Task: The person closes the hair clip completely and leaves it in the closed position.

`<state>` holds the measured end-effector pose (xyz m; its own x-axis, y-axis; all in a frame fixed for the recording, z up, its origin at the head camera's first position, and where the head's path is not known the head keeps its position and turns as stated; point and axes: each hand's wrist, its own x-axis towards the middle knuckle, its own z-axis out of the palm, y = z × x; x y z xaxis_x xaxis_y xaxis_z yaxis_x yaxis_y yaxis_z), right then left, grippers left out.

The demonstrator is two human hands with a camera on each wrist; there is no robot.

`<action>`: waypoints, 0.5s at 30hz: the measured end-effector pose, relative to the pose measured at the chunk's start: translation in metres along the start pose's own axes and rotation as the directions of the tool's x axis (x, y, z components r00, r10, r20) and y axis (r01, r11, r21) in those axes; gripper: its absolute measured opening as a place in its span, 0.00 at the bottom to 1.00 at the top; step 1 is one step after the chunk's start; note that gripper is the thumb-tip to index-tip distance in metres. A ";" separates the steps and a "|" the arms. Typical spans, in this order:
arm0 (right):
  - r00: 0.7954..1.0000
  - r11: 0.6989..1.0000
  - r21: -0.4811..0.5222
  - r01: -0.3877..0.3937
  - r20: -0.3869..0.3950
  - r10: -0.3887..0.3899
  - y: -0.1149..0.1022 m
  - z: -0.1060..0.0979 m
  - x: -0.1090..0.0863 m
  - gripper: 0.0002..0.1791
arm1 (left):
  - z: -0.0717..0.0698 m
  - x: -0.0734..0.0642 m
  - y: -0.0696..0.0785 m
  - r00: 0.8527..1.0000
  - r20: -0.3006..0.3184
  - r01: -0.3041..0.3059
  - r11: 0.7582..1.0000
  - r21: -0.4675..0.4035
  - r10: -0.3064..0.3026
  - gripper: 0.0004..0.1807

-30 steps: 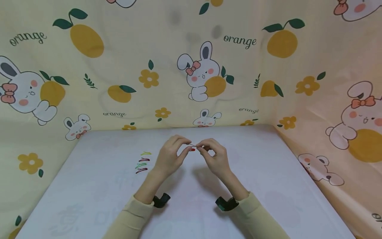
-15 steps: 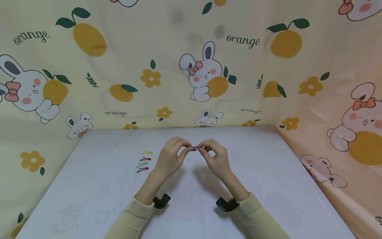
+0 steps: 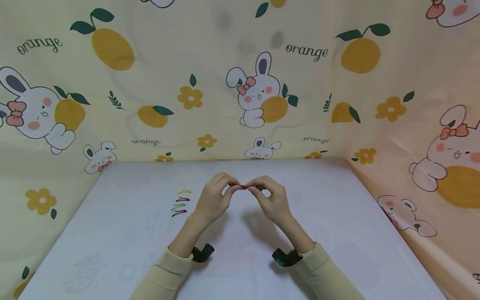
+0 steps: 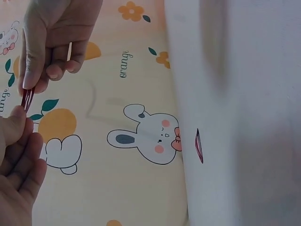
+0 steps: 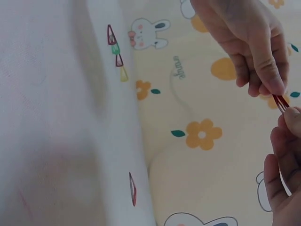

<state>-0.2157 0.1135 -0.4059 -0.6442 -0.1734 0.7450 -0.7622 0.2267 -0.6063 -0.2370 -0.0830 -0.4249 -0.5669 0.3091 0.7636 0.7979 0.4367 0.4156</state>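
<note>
Left hand (image 3: pixel 214 192): thumb and forefinger pinch one end of a thin dark red hair clip (image 4: pixel 28 100). Right hand (image 3: pixel 269 195): same grasp on the opposite end, remaining fingers loosely bent. Fingertips of the two hands close together, a short stretch of clip visible between them.

Held clip is raised above the white bench (image 3: pixel 240 271), toward its far edge and about midway between its left and right edges. Long axis runs crosswise, hand to hand, roughly parallel to the far edge; one end points to the bench's left edge, the other to its right. In the wrist views its strands lie close together. Which end carries the hinge I can't say for certain, fingers covering both.

Second red clip (image 5: pixel 133 190) lies on the bench below the hands, near the far edge, its long axis also mostly left-right, slightly askew.

Left of the left hand, toward the far left corner, a column of four clips: yellow clip (image 3: pixel 185 191) nearest the far edge, then upper dark red clip (image 3: pixel 182 199), green clip (image 3: pixel 178 206), lower dark red clip (image 3: pixel 178 213). Each lies roughly crosswise, right ends angled slightly toward the far edge in the lower two.

Beyond the far edge: patterned cloth (image 3: pixel 157 62), rabbits and oranges.
</note>
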 end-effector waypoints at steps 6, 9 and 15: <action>0.999 0.999 0.009 -0.038 0.029 0.037 -0.002 -0.001 0.000 0.07 | -0.003 0.001 0.001 1.000 0.012 0.023 0.998 -0.058 -0.023 0.03; 0.999 1.000 0.013 -0.029 0.040 0.028 0.003 -0.001 -0.001 0.08 | -0.005 0.002 0.001 0.999 0.025 0.045 0.995 -0.088 -0.043 0.04; 0.998 0.999 0.019 -0.037 0.060 0.036 0.028 0.000 -0.008 0.09 | -0.007 0.002 0.003 0.995 0.062 0.090 0.988 -0.126 -0.083 0.05</action>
<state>-0.2313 0.1212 -0.4290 -0.6740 -0.2223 0.7045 -0.7387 0.2143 -0.6391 -0.2346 -0.0872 -0.4184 -0.6426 0.3235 0.6945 0.7630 0.3524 0.5419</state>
